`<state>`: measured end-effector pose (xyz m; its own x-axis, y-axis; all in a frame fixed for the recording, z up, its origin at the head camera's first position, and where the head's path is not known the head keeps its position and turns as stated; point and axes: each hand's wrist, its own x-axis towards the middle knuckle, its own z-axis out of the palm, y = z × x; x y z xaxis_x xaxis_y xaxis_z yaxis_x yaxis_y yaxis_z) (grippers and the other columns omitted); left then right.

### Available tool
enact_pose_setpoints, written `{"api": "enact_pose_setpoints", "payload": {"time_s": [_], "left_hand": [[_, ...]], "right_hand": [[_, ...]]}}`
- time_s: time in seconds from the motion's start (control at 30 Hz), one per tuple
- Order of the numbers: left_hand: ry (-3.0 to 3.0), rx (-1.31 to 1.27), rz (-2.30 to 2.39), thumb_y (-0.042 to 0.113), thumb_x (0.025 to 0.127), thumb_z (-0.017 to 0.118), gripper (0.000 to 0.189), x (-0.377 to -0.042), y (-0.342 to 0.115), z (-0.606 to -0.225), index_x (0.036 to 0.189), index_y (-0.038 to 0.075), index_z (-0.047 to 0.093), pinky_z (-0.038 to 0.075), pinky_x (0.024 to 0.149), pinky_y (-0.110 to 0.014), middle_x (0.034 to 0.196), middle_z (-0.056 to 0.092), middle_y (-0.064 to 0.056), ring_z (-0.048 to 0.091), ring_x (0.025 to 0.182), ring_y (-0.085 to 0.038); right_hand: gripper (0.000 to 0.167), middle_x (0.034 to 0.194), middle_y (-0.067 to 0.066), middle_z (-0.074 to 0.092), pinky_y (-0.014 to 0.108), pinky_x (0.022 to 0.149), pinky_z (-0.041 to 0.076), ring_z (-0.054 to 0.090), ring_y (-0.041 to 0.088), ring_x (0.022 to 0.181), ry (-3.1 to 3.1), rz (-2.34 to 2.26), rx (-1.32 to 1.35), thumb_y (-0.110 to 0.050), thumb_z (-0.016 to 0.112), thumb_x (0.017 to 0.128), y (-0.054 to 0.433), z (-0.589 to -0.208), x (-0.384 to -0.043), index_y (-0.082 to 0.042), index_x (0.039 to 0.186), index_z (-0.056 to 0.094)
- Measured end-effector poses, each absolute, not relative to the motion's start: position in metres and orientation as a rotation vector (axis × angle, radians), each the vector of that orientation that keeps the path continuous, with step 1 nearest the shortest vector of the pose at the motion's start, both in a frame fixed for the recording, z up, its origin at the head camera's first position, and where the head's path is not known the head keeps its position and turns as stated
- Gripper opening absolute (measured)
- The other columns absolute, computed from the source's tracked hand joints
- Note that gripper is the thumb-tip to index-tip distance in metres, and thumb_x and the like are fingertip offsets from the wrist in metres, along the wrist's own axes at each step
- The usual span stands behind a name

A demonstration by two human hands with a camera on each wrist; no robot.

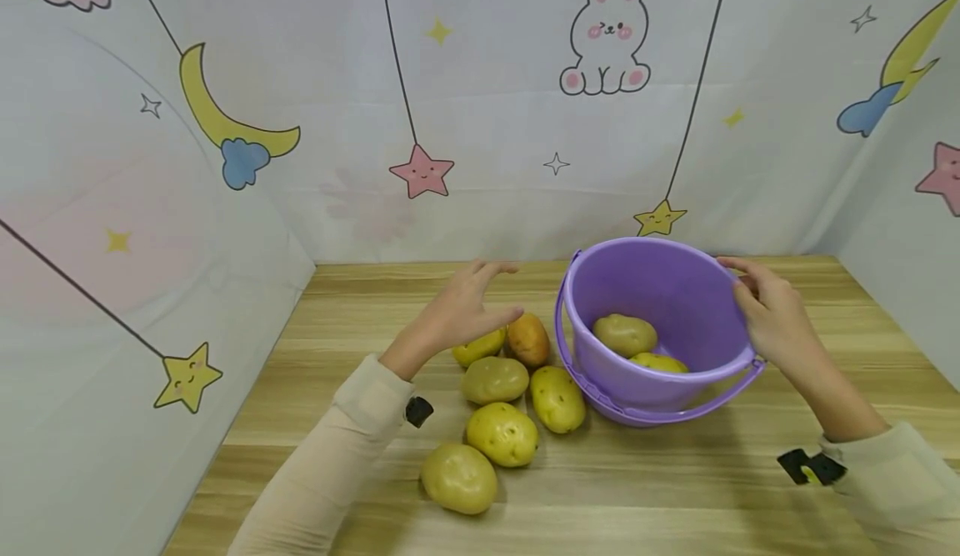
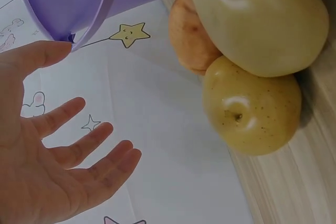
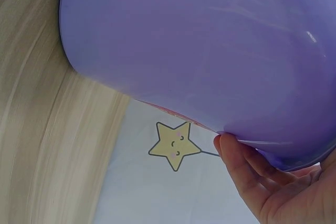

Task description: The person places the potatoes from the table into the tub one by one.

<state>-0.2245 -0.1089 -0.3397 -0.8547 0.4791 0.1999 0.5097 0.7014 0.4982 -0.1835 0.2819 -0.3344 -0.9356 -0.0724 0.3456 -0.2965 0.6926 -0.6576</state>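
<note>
The right hand (image 1: 780,310) grips the right rim of a purple bucket (image 1: 652,385), thumb at the inside and fingers around the outside in the head view. The bucket tilts toward the head camera, and two potatoes (image 1: 625,335) show inside it. To its left the left hand (image 1: 468,306) hovers with spread fingers, holding nothing. Below that hand lie a yellow potato (image 1: 480,348), partly hidden, an orange-brown potato (image 1: 528,340) and a dull tan potato (image 1: 495,380). In the right wrist view, the right fingers (image 3: 239,161) curl at the bucket's edge.
More yellow potatoes (image 1: 502,434) lie on the wood-grain table (image 1: 637,498) toward the near side, left of the bucket. The bucket's purple handle (image 1: 675,416) hangs down its front. A white cloth (image 1: 495,106) with cartoon prints walls the back and sides.
</note>
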Motion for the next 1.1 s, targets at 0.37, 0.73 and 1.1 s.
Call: {"api": "enact_pose_setpoints", "payload": {"time_s": [0.37, 0.73, 1.1], "left_hand": [[-2.897, -0.838, -0.801, 0.044, 0.094, 0.066, 0.065, -0.228, -0.123, -0.356, 0.144, 0.006, 0.049, 0.038, 0.106, -0.053, 0.144, 0.048, -0.017, 0.043, 0.132, -0.036], [-2.949, -0.844, -0.833, 0.039, 0.094, 0.067, 0.065, -0.235, -0.137, -0.374, 0.146, 0.006, 0.046, 0.035, 0.108, -0.055, 0.148, 0.043, -0.018, 0.038, 0.136, -0.036], [-2.983, -0.843, -0.854, 0.038, 0.094, 0.068, 0.066, -0.236, -0.141, -0.386, 0.146, 0.006, 0.046, 0.041, 0.101, -0.056, 0.144, 0.046, -0.02, 0.047, 0.127, -0.039]], "right_hand": [[0.04, 0.098, 0.033, 0.065, 0.021, 0.053, 0.045, 0.058, 0.007, 0.064, -2.599, 1.099, 0.29, -0.006, 0.036, 0.103, 0.28, -0.336, -0.18, 0.011, 0.137, 0.049], [0.04, 0.097, 0.032, 0.065, 0.02, 0.054, 0.043, 0.056, 0.006, 0.065, -2.594, 1.076, 0.276, -0.005, 0.037, 0.102, 0.278, -0.335, -0.176, 0.011, 0.136, 0.05], [0.04, 0.097, 0.032, 0.065, 0.021, 0.053, 0.044, 0.057, 0.007, 0.065, -2.599, 1.081, 0.27, -0.006, 0.036, 0.103, 0.277, -0.336, -0.172, 0.01, 0.137, 0.05]]}}
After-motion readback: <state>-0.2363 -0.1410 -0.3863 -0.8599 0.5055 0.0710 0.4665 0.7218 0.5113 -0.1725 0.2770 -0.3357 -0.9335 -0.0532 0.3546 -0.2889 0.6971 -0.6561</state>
